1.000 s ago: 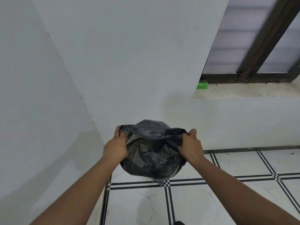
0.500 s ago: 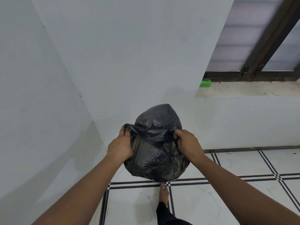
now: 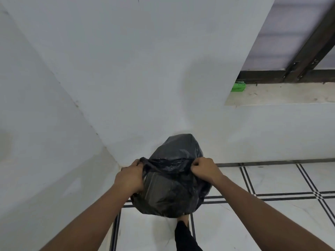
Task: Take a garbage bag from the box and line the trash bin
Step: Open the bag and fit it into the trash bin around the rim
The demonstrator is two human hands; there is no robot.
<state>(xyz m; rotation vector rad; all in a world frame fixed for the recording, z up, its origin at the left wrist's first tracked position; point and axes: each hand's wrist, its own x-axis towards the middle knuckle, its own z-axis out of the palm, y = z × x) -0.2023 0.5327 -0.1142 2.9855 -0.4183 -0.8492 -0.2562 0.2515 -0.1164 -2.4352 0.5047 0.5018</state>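
Bag (image 3: 172,192) higher, between hands (image 3: 129,178)

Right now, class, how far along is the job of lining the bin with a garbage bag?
Done: a black garbage bag is out of its box. In hand: the left hand and right hand grip its rim, air puffing the bag out. Left: fitting it into the bin, which is not in sight.
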